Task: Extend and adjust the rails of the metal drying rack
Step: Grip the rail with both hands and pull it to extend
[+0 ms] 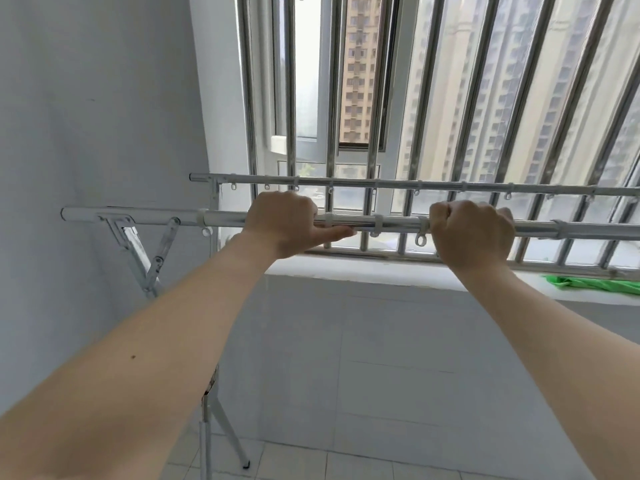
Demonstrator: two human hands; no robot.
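Far left: plain white wall (86,116). The near rail (391,223) of the metal drying rack (138,244) starts just off this wall as a wider white tube, then continues rightward as a narrower shiny tube entering at a white collar (202,216). Under the wide section, a folding bracket and angled legs run down; one leg foot (246,464) stands on the tiled floor (346,462).

Left hand (287,223): wrapped over the near rail from above, fingers (294,202) closed around the tube, thumb stretched to the right along its underside. Forearm bare.

Between the hands: two white sliding clips on the rail, and a clip with a hanging ring (420,239) just beside the right hand.

Right hand (472,233): clenched in a fist on the same rail, fingers curled over the top, gripping it. The two hands are apart on the rail, at about the same height.

Behind and above: the far rail (381,183) runs parallel, carrying a row of small hook rings; neither hand touches it. Both rails run off the right edge.

Background: window bars (422,98), vertical, shiny metal, with tall apartment blocks visible through the glass. Window sill (381,271) below the bars; at far right a green cloth (595,284) lies on it.
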